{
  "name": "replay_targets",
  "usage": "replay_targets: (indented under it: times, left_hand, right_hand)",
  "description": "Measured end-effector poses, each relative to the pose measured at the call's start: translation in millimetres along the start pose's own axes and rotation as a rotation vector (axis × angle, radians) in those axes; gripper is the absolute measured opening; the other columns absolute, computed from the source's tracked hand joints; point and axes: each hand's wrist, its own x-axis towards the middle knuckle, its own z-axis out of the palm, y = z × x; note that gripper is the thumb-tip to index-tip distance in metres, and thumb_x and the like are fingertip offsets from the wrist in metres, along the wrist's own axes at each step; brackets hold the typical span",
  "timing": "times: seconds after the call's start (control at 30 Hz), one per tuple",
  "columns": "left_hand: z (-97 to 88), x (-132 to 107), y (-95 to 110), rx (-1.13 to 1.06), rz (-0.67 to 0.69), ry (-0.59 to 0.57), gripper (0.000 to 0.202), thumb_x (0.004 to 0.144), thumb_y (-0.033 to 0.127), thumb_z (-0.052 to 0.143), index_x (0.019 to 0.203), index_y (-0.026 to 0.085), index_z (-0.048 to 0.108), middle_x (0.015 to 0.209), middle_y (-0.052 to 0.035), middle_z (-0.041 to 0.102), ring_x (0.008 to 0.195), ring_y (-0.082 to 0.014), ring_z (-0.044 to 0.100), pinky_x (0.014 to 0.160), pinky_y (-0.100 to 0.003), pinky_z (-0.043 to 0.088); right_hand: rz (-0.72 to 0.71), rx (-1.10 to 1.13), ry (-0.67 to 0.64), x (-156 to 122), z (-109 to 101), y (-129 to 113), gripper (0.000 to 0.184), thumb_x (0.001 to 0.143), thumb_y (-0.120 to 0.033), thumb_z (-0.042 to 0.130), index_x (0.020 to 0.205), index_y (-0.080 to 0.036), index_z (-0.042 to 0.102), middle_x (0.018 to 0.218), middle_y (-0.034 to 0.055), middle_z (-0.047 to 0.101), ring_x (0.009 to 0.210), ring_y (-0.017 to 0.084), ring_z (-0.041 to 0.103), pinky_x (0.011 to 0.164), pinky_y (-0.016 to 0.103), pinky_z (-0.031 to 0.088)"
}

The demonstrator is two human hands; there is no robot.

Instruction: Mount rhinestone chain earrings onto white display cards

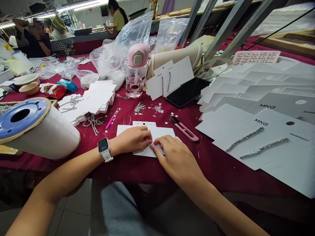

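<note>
The white card (pixel 146 152) lies on the bench (pixel 120 172) beneath the left hand (pixel 134 139) and right hand (pixel 178 155). Their fingers curl inward, nearly meeting; whether they pinch anything, I cannot tell. Uneven tugging could skew the card; a careless sweep could knock the pink snips (pixel 185 130).

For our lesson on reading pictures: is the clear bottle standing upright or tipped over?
Upright: the clear bottle stands on its base on the dark red cloth, its pink lid at the top.

Bare forearms (pixel 211 198) angled inward, hands (pixel 178 155) close together, fingers (pixel 147 135) bent
</note>
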Motion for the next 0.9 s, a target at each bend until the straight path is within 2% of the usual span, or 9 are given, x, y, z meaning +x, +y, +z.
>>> replay_targets:
  times: [0.1, 0.27, 0.47, 0.6, 0.77, 0.9]
  left_hand:
    - [0.3, -1, 0, -0.025, -0.014, 0.001, 0.015, 0.081, 0.021, 0.048, 0.084, 0.012, 0.060, 0.082, -0.0038, 0.056, 0.072, -0.0116, 0.052, 0.066, -0.021, 0.041]
    - [0.9, 0, 0, -0.029, -0.029, 0.000, 0.014, 0.081, 0.021, 0.049, 0.083, 0.013, 0.059, 0.083, -0.0038, 0.057, 0.074, -0.0123, 0.053, 0.067, -0.022, 0.042]
    - [2.3, 0, 0, -0.009, -0.033, -0.010, 0.014, 0.082, 0.020, 0.048, 0.085, 0.013, 0.059, 0.084, -0.0038, 0.057, 0.075, -0.0128, 0.054, 0.067, -0.022, 0.043]
    - [4.3, -1, -2, -0.012, -0.022, -0.006, 0.015, 0.082, 0.021, 0.048, 0.086, 0.013, 0.059, 0.085, -0.0038, 0.057, 0.077, -0.0130, 0.054, 0.068, -0.022, 0.042]
    - [4.4, -1, -4, -0.009, -0.010, -0.001, 0.016, 0.083, 0.022, 0.047, 0.086, 0.013, 0.060, 0.084, -0.0034, 0.057, 0.075, -0.0125, 0.053, 0.066, -0.021, 0.041]
    - [3.5, 0, -3, -0.019, -0.016, -0.004, 0.016, 0.083, 0.022, 0.047, 0.087, 0.014, 0.060, 0.084, -0.0035, 0.057, 0.074, -0.0122, 0.053, 0.066, -0.021, 0.041]
  right_hand:
    - [-0.030, -0.092, 0.029, 1, -1, -4, 0.015, 0.082, -0.016, 0.042, 0.073, -0.016, 0.054, 0.070, 0.0048, 0.058, 0.062, 0.017, 0.049, 0.060, 0.030, 0.034]
    - [-0.165, -0.251, 0.022, 1, -3, -5, 0.018, 0.078, -0.005, 0.039, 0.074, -0.012, 0.055, 0.068, 0.0067, 0.055, 0.064, 0.019, 0.048, 0.065, 0.031, 0.033]
    - [-0.178, -0.332, -0.015, 3, 2, -4, 0.024, 0.072, 0.001, 0.035, 0.072, -0.012, 0.054, 0.068, 0.0089, 0.053, 0.064, 0.020, 0.046, 0.062, 0.032, 0.032]
    - [-0.159, -0.182, -0.036, 3, 4, 3, 0.022, 0.072, 0.000, 0.036, 0.073, -0.014, 0.052, 0.071, 0.0069, 0.054, 0.065, 0.019, 0.047, 0.061, 0.031, 0.034]
    - [-0.091, 0.150, -0.046, 3, 1, 17, 0.015, 0.083, -0.015, 0.038, 0.079, -0.017, 0.052, 0.077, 0.0043, 0.058, 0.068, 0.016, 0.052, 0.063, 0.028, 0.040]
    - [-0.085, 0.210, -0.018, 1, -2, 16, 0.015, 0.084, -0.022, 0.040, 0.087, -0.019, 0.054, 0.085, 0.0046, 0.060, 0.075, 0.017, 0.056, 0.068, 0.030, 0.043]
